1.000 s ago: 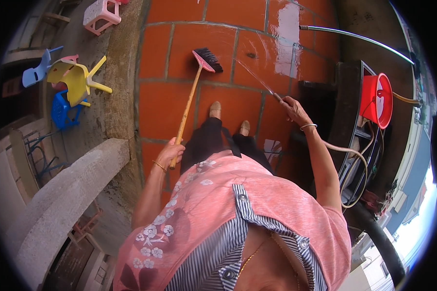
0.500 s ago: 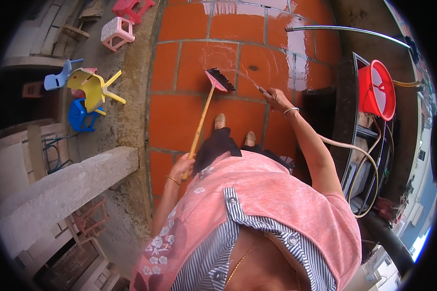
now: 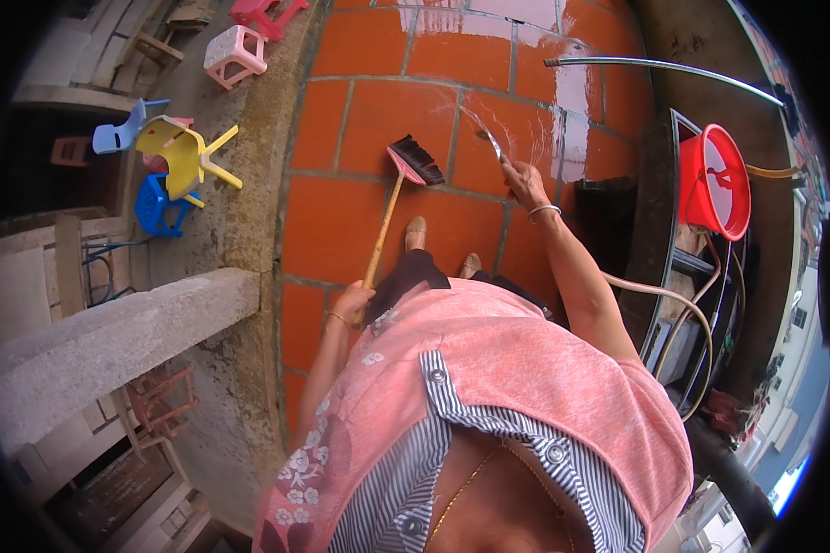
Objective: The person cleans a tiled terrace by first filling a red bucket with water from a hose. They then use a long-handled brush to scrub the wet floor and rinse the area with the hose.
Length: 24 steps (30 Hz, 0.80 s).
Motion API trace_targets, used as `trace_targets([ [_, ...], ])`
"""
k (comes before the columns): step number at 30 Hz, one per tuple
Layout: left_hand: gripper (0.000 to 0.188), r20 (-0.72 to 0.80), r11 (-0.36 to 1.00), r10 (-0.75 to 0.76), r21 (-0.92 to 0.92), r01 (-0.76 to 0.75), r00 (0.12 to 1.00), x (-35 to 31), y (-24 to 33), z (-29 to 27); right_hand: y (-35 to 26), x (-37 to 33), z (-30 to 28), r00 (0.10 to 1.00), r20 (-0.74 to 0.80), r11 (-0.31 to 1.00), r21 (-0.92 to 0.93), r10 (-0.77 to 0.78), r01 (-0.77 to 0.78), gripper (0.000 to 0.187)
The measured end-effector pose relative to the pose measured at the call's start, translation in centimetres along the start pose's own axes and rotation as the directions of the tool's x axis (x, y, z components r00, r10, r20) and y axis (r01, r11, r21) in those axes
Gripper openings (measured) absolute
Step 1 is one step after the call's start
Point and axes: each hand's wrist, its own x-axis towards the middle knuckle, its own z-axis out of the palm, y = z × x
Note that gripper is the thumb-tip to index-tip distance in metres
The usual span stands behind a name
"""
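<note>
My left hand (image 3: 351,302) is closed round the upper end of a broom's wooden handle. The broom (image 3: 385,224) slants forward, its pink head and dark bristles over the wet orange tiles (image 3: 385,124); whether the bristles touch the floor is hard to tell. In my right hand (image 3: 526,183) is the end of a hose, gripped with the fingers wrapped round it. A stream of water leaves it toward the tiles ahead, right of the broom head. The pale hose (image 3: 659,290) shows again beside my right forearm; the part in my grip is mostly hidden.
To the right, a red bucket (image 3: 740,175) sits on a dark stand, with a metal pole (image 3: 659,64) beyond it. Small plastic seats, including a yellow chair (image 3: 183,152), a blue stool (image 3: 161,205) and a pink stool (image 3: 235,57), line the left. A concrete ledge (image 3: 129,336) juts in nearby.
My right hand has turned the hose, and its water stream now points more straight ahead. The broom's head has shifted only slightly, and my left hand keeps its grip.
</note>
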Motion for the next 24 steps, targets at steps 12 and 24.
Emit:
trace_targets([
  [12, 0.010, 0.005, 0.995, 0.016, 0.102, -0.017, 1.000, -1.0, 0.7, 1.1, 1.8, 0.7, 0.3, 1.000, -0.009, 0.989, 0.148, -0.015, 0.016, 0.036],
  [24, 0.010, 0.095, 0.996, 0.038, 0.083, -0.046, 0.995, 0.2, 1.5, 1.4, 4.7, 4.5, -0.7, 0.994, 0.018, 0.977, 0.185, -0.107, 0.102, 0.031],
])
